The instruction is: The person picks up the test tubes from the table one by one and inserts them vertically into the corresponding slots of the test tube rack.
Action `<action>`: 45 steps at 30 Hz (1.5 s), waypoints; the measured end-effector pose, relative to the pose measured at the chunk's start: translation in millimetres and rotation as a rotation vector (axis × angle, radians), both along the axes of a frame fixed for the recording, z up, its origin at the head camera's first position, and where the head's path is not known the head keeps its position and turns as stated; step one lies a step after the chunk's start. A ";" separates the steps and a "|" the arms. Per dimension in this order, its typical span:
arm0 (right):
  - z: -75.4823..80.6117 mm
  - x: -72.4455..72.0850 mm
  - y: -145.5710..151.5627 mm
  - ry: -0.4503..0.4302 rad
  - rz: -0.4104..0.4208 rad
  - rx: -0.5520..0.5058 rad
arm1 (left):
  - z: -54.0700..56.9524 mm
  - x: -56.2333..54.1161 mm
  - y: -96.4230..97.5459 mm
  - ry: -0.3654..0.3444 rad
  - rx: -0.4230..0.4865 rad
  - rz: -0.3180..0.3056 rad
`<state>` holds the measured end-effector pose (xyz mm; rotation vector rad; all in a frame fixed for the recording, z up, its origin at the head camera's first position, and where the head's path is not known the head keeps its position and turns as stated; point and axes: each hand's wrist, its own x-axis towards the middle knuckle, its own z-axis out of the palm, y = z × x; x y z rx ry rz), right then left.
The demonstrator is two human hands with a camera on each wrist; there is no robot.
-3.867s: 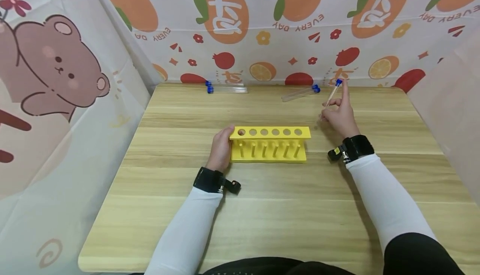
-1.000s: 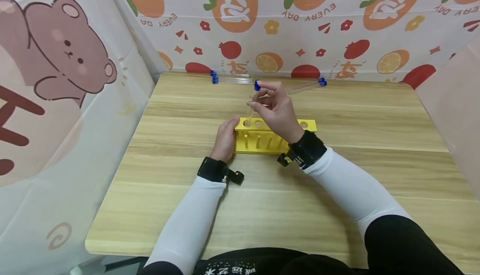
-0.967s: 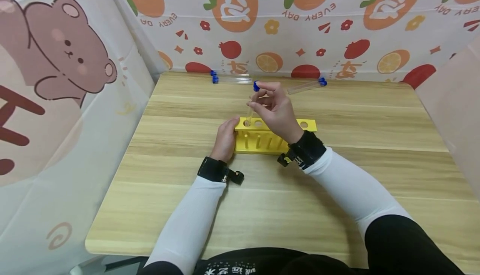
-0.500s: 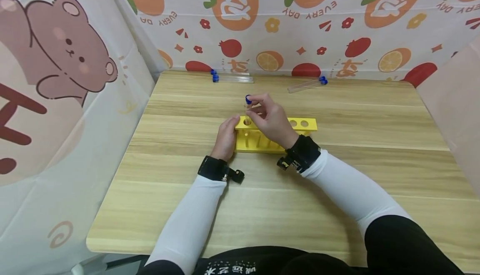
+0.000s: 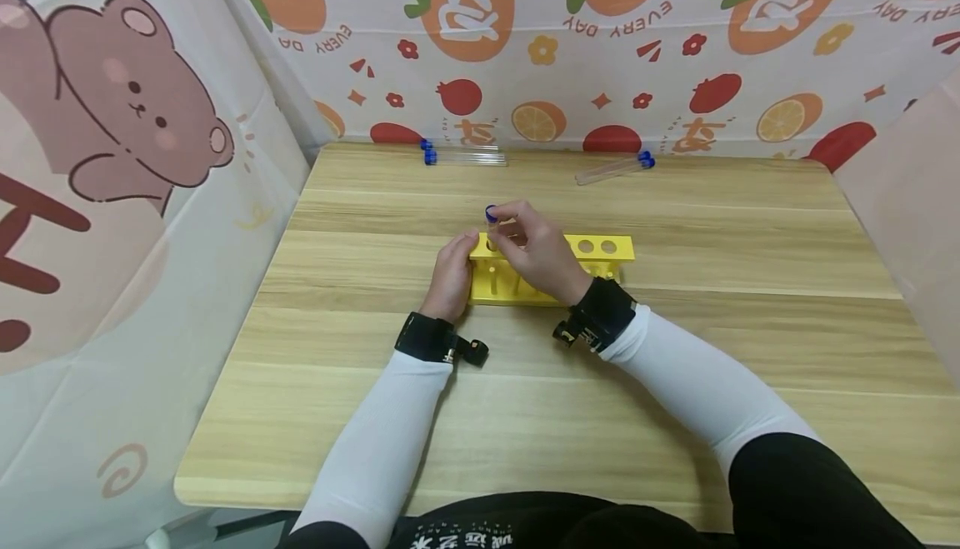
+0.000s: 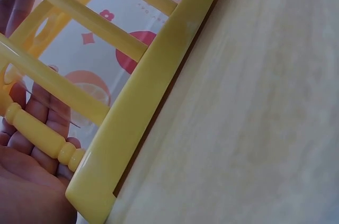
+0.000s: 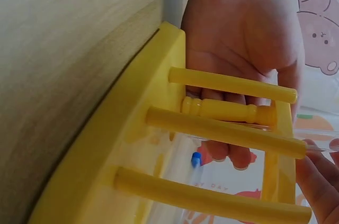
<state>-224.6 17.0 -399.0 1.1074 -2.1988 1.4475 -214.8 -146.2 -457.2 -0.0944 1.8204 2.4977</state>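
A yellow test tube rack point(image 5: 513, 292) stands upright on the table, with a row of round holes along its top. My left hand point(image 5: 448, 278) grips its left end, fingers round the end post, as the left wrist view shows with the rack's base point(image 6: 137, 97) in front. My right hand point(image 5: 542, 259) is over the rack and pinches a clear test tube with a blue cap point(image 5: 491, 213). The tube stands in the leftmost hole, its upper part and cap above the top plate. My right hand covers the middle holes.
At the table's back edge lie capped test tubes point(image 5: 468, 159) on the left and more blue-capped tubes point(image 5: 613, 170) on the right. Behind them hangs a fruit-patterned cloth point(image 5: 570, 74). The wooden table point(image 5: 360, 416) extends in front of the rack.
My right hand brought the test tube from the right side to the leftmost hole, then lowered it, and the tube went from tilted to nearly upright. The left hand kept its grip on the rack.
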 end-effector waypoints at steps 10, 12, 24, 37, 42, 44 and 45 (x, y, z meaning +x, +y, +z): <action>-9.7 -1.9 -0.2 0.047 -0.008 0.017 | -1.9 -0.2 0.1 -0.009 0.015 -0.006; -10.6 -2.2 -0.2 0.057 -0.007 0.018 | -1.5 -0.4 0.0 -0.007 0.014 -0.006; -15.2 -3.3 -0.1 0.086 -0.033 0.054 | -1.1 -1.2 -0.5 -0.003 0.000 0.000; -13.3 -2.4 1.0 0.025 -0.021 0.053 | -2.7 -1.2 0.2 -0.014 -0.008 0.015; -12.6 -2.1 1.9 -0.001 -0.022 0.073 | -2.4 -0.8 0.1 -0.029 -0.024 0.021; -12.9 -2.3 2.0 -0.005 -0.025 0.079 | -2.2 -0.8 0.1 -0.025 -0.028 0.021; -13.0 -2.6 2.1 -0.006 -0.026 0.082 | -1.9 -0.6 0.0 -0.024 -0.033 0.020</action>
